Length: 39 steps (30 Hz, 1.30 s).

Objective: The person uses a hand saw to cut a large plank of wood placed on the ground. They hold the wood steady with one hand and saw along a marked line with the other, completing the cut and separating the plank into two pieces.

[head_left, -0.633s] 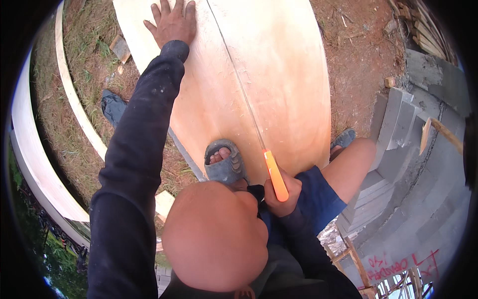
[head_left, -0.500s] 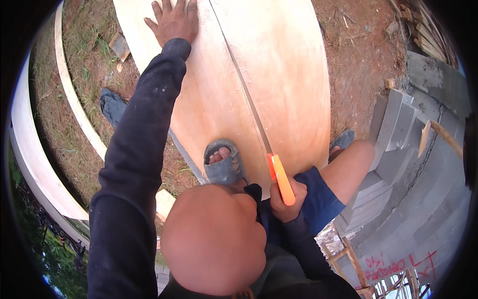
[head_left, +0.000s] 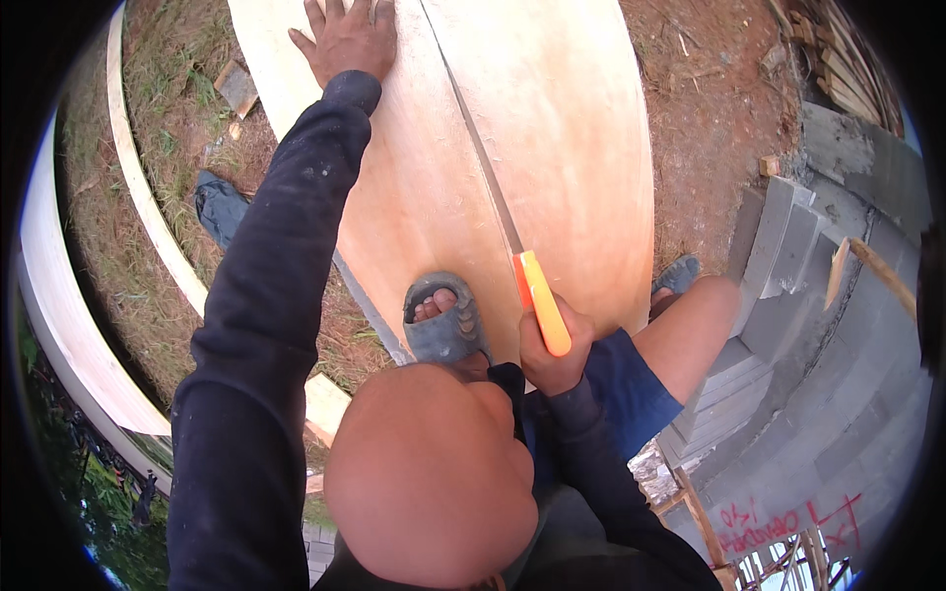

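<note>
A broad sheet of pale plywood [head_left: 581,148] stretches away in front of me. My left hand [head_left: 352,44] lies flat on its far left part, fingers spread. Wrapped round the orange and yellow handle of a handsaw [head_left: 542,300] is my right hand [head_left: 560,345], near the sheet's close end. The narrow metal blade runs forward along a dark line in the plywood; I cannot tell how deep it sits. My sandalled foot [head_left: 440,315] rests on the sheet, left of the saw.
Long pale boards [head_left: 143,187] lie on the grass to the left, near a dark cloth-like thing [head_left: 219,207]. Grey concrete blocks [head_left: 778,246] and a block wall stand at the right. A wood pile [head_left: 857,69] sits far right. My other foot [head_left: 675,276] is beside the sheet.
My right hand has pushed the saw forward, away from me, along the line. The left hand stays flat on the plywood in nearly the same place.
</note>
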Each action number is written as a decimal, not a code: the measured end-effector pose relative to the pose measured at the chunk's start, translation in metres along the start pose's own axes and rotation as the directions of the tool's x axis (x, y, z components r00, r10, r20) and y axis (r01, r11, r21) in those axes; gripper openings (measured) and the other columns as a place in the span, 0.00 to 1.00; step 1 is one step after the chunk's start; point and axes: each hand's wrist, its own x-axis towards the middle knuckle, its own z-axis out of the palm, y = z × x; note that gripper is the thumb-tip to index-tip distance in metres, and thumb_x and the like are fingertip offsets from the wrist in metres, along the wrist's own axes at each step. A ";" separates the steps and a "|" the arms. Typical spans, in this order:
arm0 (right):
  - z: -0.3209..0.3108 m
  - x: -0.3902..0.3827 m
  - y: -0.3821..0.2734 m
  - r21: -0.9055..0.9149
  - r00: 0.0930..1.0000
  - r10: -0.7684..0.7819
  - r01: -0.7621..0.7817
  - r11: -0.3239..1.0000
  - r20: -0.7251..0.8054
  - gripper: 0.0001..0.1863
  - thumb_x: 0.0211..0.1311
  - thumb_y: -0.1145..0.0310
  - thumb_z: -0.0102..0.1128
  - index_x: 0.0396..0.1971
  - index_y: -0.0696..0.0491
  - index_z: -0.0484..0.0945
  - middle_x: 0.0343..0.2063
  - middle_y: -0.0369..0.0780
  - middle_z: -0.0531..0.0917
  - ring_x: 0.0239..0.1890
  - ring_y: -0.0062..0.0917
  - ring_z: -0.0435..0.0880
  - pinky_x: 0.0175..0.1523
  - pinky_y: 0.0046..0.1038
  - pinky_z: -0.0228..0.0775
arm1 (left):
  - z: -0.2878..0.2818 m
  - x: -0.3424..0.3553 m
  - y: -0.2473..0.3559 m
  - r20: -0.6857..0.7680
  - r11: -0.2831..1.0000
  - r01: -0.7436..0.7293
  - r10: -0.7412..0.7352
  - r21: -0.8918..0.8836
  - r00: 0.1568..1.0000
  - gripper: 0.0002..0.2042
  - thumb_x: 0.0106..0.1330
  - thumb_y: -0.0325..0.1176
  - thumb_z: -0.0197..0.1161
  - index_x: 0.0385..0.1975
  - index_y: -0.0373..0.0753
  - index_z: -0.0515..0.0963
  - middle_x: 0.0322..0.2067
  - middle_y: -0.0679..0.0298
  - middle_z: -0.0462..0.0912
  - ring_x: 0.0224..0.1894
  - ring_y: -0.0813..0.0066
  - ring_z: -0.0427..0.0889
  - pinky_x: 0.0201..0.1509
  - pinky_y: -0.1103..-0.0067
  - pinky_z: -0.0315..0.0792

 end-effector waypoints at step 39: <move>-0.032 -0.061 0.003 -0.045 1.000 -0.020 0.020 0.999 -0.016 0.15 0.54 0.82 0.58 0.42 0.66 0.82 0.21 0.46 0.82 0.21 0.27 0.83 0.31 0.24 0.73 | 0.003 -0.006 -0.006 -0.062 0.999 -0.043 0.042 -0.006 0.997 0.24 0.75 0.45 0.49 0.68 0.44 0.69 0.71 0.45 0.61 0.73 0.43 0.56 0.74 0.47 0.49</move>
